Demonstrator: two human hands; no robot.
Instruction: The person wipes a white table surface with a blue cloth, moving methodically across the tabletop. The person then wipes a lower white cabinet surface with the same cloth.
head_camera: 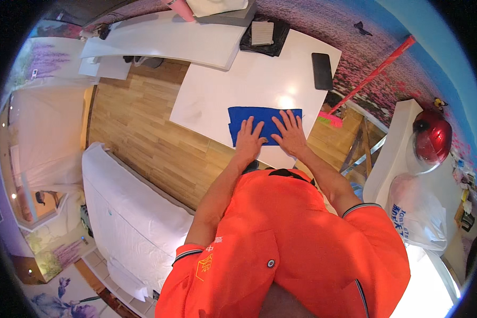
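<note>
A blue cloth (268, 119), folded into a rough rectangle, lies flat near the close edge of a white table (206, 95). My left hand (249, 137) rests palm down on its left part, fingers apart. On the right part lies my right hand (289, 133), also palm down with the fingers spread. Neither hand grips the cloth. At the cloth's left side the layers do not line up and a step shows in the edge. What is under my palms is hidden.
A black phone (322, 71) lies by the table's right edge. Behind are a striped folded cloth (262, 33) on a black one (280, 39), and a pink tumbler (181, 10). A red-handled broom (373, 73) leans at right, near a red helmet (433, 137). A white-covered bed (131, 198) stands left.
</note>
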